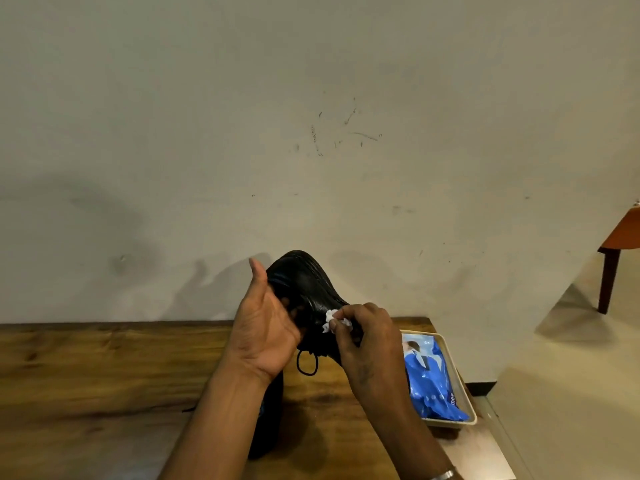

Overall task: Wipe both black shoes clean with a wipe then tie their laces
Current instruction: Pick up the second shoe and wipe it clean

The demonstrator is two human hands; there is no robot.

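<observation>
The right hand [367, 341] is pinched shut on a crumpled white wipe [333, 320], fingertips bunched around it so that only a small wad shows past them. The wipe presses against the side of the black shoe [304, 282], just left of those fingertips. A metal watch band [443, 475] shows at the wrist near the bottom edge of the view.

Across from it, the left hand [266, 327] grips the same shoe from the other side, palm turned toward the camera, thumb standing up along the upper edge and fingers curled in behind the leather. Between the two hands the shoe is held up off the table, tilted with one end raised toward the wall. Its surface is dark, glossy leather with ridged lines running along the raised part, catching a faint sheen. A loop of black lace [307, 363] hangs loose beneath it, between the wrists.

Below the left forearm lies a second black shoe [268, 420] on the wooden table [86, 375], mostly covered by the arm, with a hint of blue at its inner edge.

To the right of the right hand, a pale tray [464, 382] sits near the table's edge, holding a blue wipes packet [429, 375]. Farther right, well apart, part of a wooden stool [613, 258] stands by the wall.
</observation>
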